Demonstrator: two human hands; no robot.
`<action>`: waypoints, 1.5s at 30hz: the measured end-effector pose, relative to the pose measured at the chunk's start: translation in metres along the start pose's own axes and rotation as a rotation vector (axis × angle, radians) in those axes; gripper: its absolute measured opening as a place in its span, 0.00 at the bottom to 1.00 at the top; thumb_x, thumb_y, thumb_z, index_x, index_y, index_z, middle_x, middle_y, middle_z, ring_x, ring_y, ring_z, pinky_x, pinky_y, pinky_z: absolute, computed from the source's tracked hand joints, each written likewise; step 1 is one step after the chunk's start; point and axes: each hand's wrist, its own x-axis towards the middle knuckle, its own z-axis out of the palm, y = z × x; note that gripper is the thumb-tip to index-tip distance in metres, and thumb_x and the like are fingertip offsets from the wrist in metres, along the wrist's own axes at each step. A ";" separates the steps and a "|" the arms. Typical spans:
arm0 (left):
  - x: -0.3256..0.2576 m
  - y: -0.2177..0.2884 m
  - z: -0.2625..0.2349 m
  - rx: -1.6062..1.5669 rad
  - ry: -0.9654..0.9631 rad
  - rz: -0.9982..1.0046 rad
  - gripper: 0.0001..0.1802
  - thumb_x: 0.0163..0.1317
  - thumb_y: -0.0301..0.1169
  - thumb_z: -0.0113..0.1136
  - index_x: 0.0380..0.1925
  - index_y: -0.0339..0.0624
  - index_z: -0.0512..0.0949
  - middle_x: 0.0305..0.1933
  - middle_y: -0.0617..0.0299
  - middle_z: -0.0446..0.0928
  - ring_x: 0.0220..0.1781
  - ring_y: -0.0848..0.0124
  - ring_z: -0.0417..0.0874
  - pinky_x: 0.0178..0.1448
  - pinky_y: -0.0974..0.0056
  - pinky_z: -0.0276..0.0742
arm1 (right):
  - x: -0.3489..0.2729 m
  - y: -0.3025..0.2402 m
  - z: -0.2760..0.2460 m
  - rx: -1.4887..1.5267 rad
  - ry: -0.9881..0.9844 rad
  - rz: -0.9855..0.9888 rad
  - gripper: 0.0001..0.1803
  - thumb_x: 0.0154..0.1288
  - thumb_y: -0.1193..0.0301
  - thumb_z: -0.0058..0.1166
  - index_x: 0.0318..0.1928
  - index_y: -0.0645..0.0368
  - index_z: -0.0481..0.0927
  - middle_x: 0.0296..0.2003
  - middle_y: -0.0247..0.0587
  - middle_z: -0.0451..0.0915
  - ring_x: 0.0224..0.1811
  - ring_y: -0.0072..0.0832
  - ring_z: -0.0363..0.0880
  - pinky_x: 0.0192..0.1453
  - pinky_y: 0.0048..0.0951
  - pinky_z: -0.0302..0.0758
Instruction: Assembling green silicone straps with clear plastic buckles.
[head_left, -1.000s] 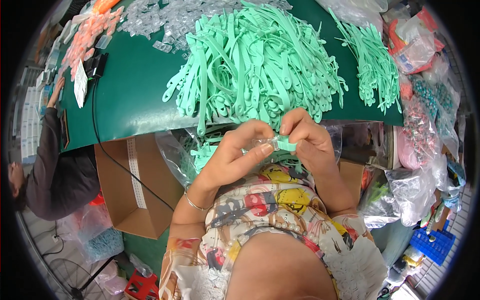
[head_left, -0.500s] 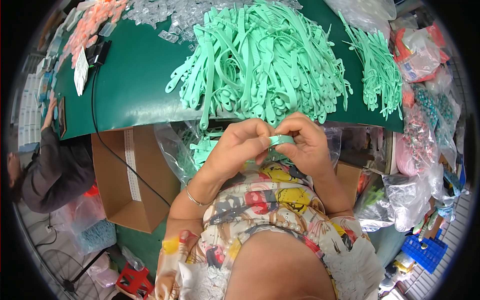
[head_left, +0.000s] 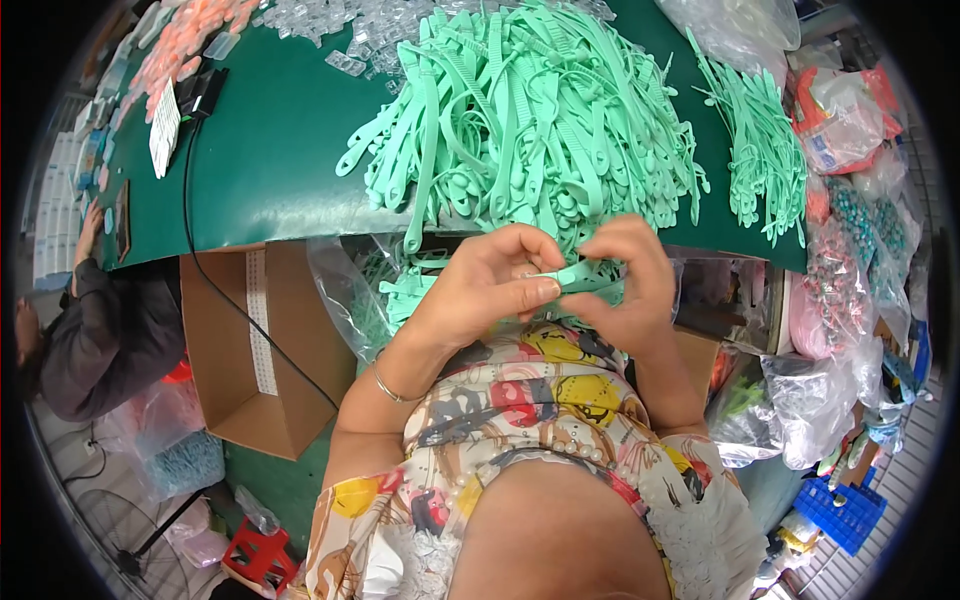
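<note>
Before my body, at the table's front edge, my left hand [head_left: 492, 285] pinches a mint-green plastic strap [head_left: 574, 272] between thumb and fingers. Close against its other end is my right hand [head_left: 640, 280], thumb and forefinger spread apart around the strap without closing on it. Just beyond both hands lies a big heap of mint-green ridged straps [head_left: 540, 120], some with holed ends, spilling toward the table edge. Below the edge, more green straps [head_left: 405, 300] show in a clear plastic bag [head_left: 340, 290], partly hidden behind my left forearm.
The green table [head_left: 270, 170] also bears a smaller strap bundle [head_left: 755, 150], clear plastic pieces [head_left: 345, 62], orange pieces [head_left: 190, 45] and a black cable [head_left: 187, 190]. A cardboard box [head_left: 305, 340] stands below at left. Another person's sleeve [head_left: 110, 340] is far left; bagged goods [head_left: 840, 270] crowd the right.
My right thumb and forefinger have come off the strap and spread apart. My left hand keeps its pinch, and the strap now looks straighter. The whole view has shifted slightly.
</note>
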 end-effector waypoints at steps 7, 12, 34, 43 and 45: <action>-0.001 0.004 0.004 0.775 0.062 0.256 0.09 0.53 0.29 0.60 0.29 0.33 0.75 0.26 0.62 0.73 0.28 0.75 0.72 0.31 0.70 0.68 | -0.011 0.004 -0.004 0.203 -0.201 0.313 0.08 0.57 0.74 0.51 0.22 0.62 0.72 0.16 0.30 0.69 0.17 0.16 0.64 0.20 0.18 0.59; -0.001 0.003 0.000 0.576 -0.193 0.263 0.07 0.51 0.27 0.57 0.23 0.32 0.74 0.22 0.63 0.72 0.24 0.78 0.69 0.27 0.73 0.62 | -0.016 0.004 0.001 0.674 -0.240 0.414 0.09 0.56 0.76 0.49 0.20 0.63 0.71 0.15 0.30 0.69 0.16 0.15 0.64 0.19 0.17 0.59; -0.012 0.007 0.002 0.507 -0.058 0.069 0.15 0.63 0.37 0.48 0.30 0.35 0.73 0.23 0.69 0.69 0.23 0.83 0.64 0.25 0.75 0.59 | -0.013 0.010 -0.002 0.358 -0.137 0.160 0.14 0.44 0.78 0.61 0.35 0.62 0.77 0.32 0.40 0.76 0.31 0.28 0.73 0.36 0.24 0.69; -0.013 0.017 0.001 0.257 -0.148 -0.101 0.12 0.62 0.34 0.48 0.34 0.34 0.73 0.24 0.67 0.69 0.23 0.83 0.65 0.25 0.77 0.60 | -0.022 0.014 -0.006 0.505 -0.047 0.245 0.14 0.44 0.78 0.62 0.35 0.63 0.77 0.28 0.37 0.76 0.29 0.21 0.73 0.33 0.20 0.68; -0.017 0.029 0.002 0.247 -0.177 -0.122 0.12 0.62 0.33 0.49 0.36 0.34 0.73 0.26 0.66 0.70 0.24 0.83 0.66 0.26 0.77 0.62 | -0.022 0.010 -0.017 0.424 -0.028 0.218 0.14 0.43 0.78 0.63 0.35 0.63 0.77 0.27 0.36 0.76 0.28 0.21 0.73 0.32 0.20 0.68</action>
